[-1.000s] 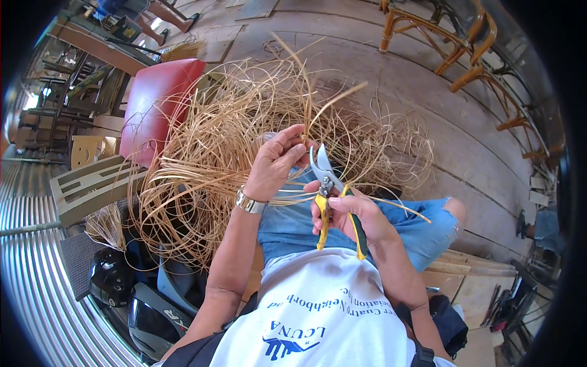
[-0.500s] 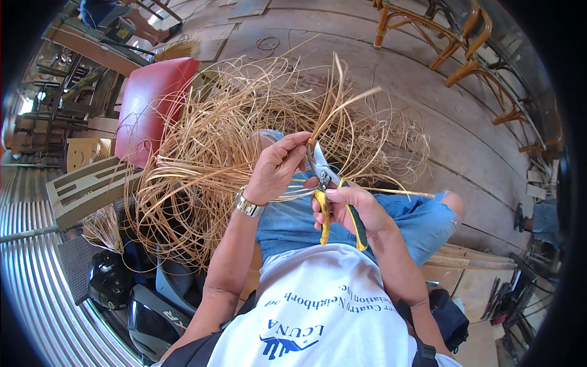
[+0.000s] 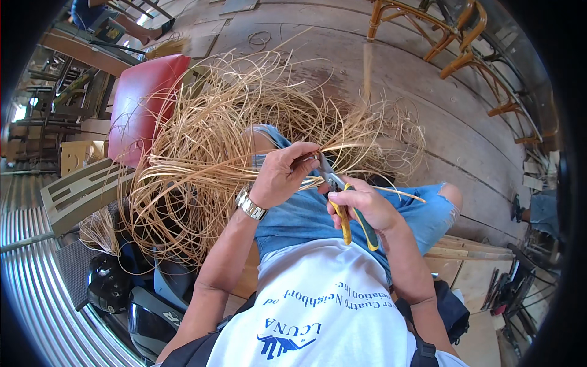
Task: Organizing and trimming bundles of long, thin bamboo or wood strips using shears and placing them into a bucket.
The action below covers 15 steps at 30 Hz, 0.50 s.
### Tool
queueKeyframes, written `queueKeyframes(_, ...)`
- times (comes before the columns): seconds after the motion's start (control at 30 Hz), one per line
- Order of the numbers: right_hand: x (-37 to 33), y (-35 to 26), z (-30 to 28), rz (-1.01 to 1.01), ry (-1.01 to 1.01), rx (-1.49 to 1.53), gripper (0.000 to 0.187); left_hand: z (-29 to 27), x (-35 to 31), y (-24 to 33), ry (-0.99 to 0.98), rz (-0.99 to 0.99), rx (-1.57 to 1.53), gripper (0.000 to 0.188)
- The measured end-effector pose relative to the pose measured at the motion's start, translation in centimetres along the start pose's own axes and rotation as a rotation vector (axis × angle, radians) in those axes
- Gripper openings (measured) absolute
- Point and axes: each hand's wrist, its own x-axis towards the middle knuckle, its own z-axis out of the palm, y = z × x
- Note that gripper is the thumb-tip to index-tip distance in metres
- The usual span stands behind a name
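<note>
The bundle of cane strands point(image 3: 351, 142) lies at the fingertips of the left hand point(image 3: 282, 177), its loose ends fanning out to the right over the pile. The pruning shears point(image 3: 335, 181) reach up to that same spot from the right hand point(image 3: 365, 207), their blade end just below the left fingertips and partly hidden by them, so how far the blades are parted cannot be told.

Half a second earlier the bundle's ends rose steeply toward the top of the view; now they lean lower and to the right. The shears have shifted right, and their handles have drawn nearer together. A blurred tan strip point(image 3: 367, 70) now shows upright beyond the pile; whether it joins the bundle is unclear.

The left hand is pinched closed, thumb against fingers, on the bundle. The right hand is curled around the yellow-and-dark-green handles, thumb laid across near the pivot.

Under and beyond the hands are the blue jeans point(image 3: 293, 221) of the seated person and the large tangled pile of cane point(image 3: 202, 144). Farther left sits a red padded seat point(image 3: 143, 105); a rattan furniture frame point(image 3: 406, 21) stands on the plank floor point(image 3: 465, 128) at upper right.
</note>
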Motion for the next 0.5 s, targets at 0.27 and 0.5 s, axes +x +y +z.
queueKeyframes(0.27,0.0,1.8,-0.3,-0.042,-0.027,0.136,0.027,0.8,-0.5,-0.3,-0.009,0.027,-0.047,0.028)
queueKeyframes(0.5,-0.3,2.1,1.0,-0.071,0.009,0.223,0.020,1.2,-0.2,0.2,0.009,-0.092,-0.280,0.027)
